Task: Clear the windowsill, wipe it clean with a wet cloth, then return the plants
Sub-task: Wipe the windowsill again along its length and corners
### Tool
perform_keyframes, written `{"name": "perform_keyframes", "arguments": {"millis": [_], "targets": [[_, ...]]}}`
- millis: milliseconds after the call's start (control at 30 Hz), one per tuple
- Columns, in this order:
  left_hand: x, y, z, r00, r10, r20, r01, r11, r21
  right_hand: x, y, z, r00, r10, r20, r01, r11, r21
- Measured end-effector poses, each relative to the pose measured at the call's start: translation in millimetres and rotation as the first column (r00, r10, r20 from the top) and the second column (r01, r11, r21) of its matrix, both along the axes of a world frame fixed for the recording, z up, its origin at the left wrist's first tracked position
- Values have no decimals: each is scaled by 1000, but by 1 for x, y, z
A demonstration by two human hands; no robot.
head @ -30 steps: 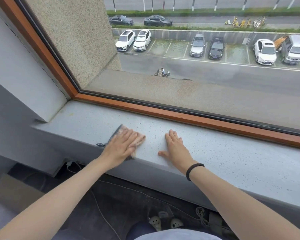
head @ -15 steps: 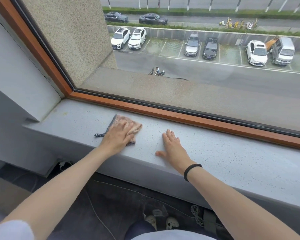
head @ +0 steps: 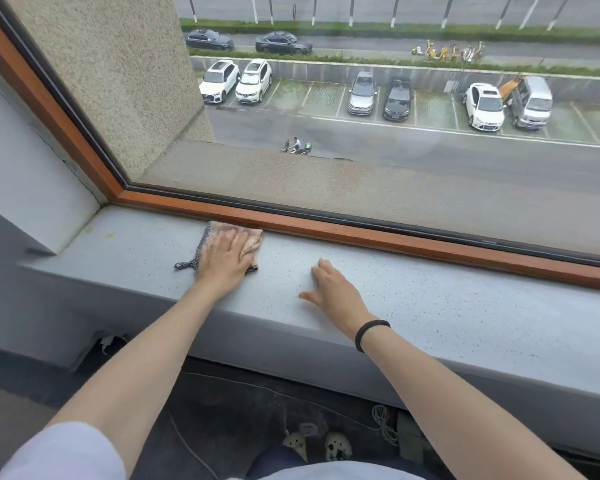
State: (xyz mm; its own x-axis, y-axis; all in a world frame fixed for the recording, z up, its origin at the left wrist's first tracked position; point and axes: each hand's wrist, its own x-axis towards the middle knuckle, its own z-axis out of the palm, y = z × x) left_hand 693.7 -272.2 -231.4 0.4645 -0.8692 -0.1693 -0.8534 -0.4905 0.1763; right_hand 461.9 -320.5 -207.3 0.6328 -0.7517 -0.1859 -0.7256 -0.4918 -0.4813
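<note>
A grey speckled windowsill (head: 447, 306) runs across the view under a wide window. A pinkish-brown cloth (head: 252, 235) with a dark knitted edge lies flat on it, close to the wooden window frame. My left hand (head: 224, 259) presses flat on the cloth with straight fingers. To its right, my right hand (head: 333, 289) rests palm down on the bare sill with fingers spread, a black band on the wrist. No plants are in view.
An orange-brown wooden frame (head: 395, 237) borders the sill at the back and up the left side. A grey wall reveal (head: 32, 174) closes off the sill's left end. Below the sill are a dark floor, loose cables (head: 381, 420) and slippers (head: 317, 443).
My left hand has slid the cloth away from the sill's front edge to the window frame. My right hand has stayed in place on the sill.
</note>
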Motion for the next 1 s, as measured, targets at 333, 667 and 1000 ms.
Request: {"name": "perform_keyframes", "arguments": {"millis": [333,667,1000], "targets": [[-172,-15,0,902,-432,-4,432,902,11,-76,-23,7,923,-385,16,381,904,-196],[-65,-1,1,999,-12,-43,15,997,74,-76,-9,0,950,-309,38,311,937,-160],[-79,48,1,979,-201,-24,202,977,69,-16,-4,-3,993,-64,104,78,988,-133]]}}
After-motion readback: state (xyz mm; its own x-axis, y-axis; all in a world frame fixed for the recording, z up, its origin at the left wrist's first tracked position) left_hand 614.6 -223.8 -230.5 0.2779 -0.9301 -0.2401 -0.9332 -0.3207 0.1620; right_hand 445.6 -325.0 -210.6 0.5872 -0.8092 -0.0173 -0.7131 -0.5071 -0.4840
